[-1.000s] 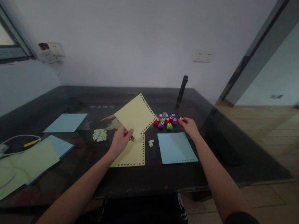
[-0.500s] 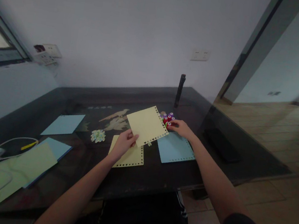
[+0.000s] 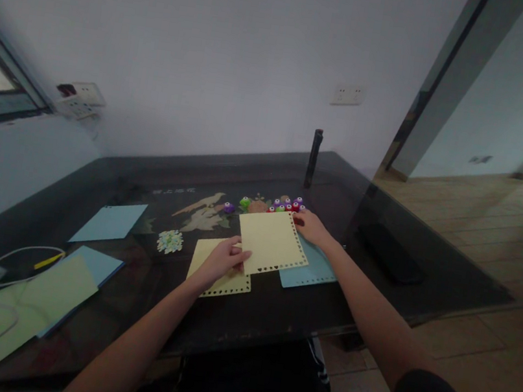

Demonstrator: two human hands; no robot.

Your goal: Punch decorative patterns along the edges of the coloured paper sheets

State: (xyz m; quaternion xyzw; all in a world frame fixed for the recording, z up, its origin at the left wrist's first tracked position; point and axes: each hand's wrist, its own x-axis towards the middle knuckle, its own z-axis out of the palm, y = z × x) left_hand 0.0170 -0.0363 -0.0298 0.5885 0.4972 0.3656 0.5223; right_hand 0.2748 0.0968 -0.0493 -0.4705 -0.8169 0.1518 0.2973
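On the dark glass worktop, the left hand pinches a pale yellow perforated-edge paper sheet with its fingers. This sheet overlaps a light blue paper sheet. The right hand rests at the yellow sheet's far corner beside small coloured craft punches; whether its fingers grip anything cannot be determined.

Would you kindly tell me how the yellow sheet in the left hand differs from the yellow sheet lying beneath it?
The held yellow sheet is pinched at its near corner by the left hand and overlaps the blue sheet. The lower yellow sheet lies flat on the table, partly covered by hand and upper sheet, and sits nearer the person. Both are pale yellow with punched holes along their edges.
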